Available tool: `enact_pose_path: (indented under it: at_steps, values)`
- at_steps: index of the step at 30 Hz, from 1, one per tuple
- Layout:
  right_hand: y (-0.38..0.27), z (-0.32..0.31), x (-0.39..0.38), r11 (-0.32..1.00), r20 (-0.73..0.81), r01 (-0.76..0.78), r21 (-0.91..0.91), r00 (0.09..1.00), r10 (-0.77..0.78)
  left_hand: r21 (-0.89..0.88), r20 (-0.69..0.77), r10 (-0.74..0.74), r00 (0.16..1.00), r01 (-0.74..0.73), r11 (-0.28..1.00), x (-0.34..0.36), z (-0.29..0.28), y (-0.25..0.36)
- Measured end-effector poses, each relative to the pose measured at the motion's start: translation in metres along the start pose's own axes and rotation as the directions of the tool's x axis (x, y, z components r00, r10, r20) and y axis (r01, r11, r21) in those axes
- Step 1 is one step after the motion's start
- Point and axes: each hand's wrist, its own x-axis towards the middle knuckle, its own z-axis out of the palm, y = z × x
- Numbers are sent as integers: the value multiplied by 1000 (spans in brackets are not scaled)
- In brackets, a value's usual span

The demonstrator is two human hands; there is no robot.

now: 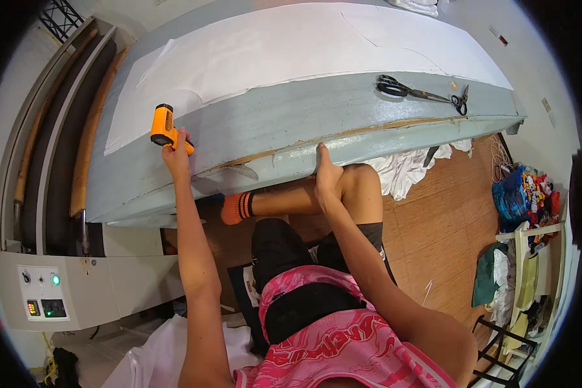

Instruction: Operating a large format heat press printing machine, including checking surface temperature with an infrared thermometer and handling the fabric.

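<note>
My left hand [177, 157] is closed round the grip of an orange-and-black gun-shaped handheld device [163, 128], holding it above the left part of a grey-blue table [271, 110]. My right hand [328, 173] grasps the near table edge, its thumb up at the worn rim and its other fingers mostly hidden. A broad white sheet [258, 61] covers the far part of the tabletop. Toward the right end lie large black-handled scissors [410, 92], with a smaller pair of scissors [460, 101] by their tips.
At the left stands a roller machine [58, 149] with a lit control panel [43, 293]. White cloth [401, 173] hangs or lies below the table's right side. Bags and fabric [527, 197] crowd a rack at the far right. My legs are under the table edge.
</note>
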Motion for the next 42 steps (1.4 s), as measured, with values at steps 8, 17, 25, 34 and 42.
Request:
enact_pose_path:
  at_steps: [8,17,25,34,42]
  values:
    - [3,-4,7,997,-31,-18,-73,999,16,27,30,70,997,-70,997,-2,3,-1]
    - [-9,-4,-4,991,109,-129,38,986,125,-19,19,-6,1000,7,1000,-4,0,5]
    - [-14,-9,-11,984,119,-176,30,978,171,-5,34,20,999,-19,1000,-1,0,1]
    - [-20,-7,-9,982,73,-189,10,980,188,-39,13,2,1000,-1,999,-1,2,-2]
    - [-32,-6,-17,983,82,-182,11,980,180,-52,19,2,1000,-2,999,0,2,-3]
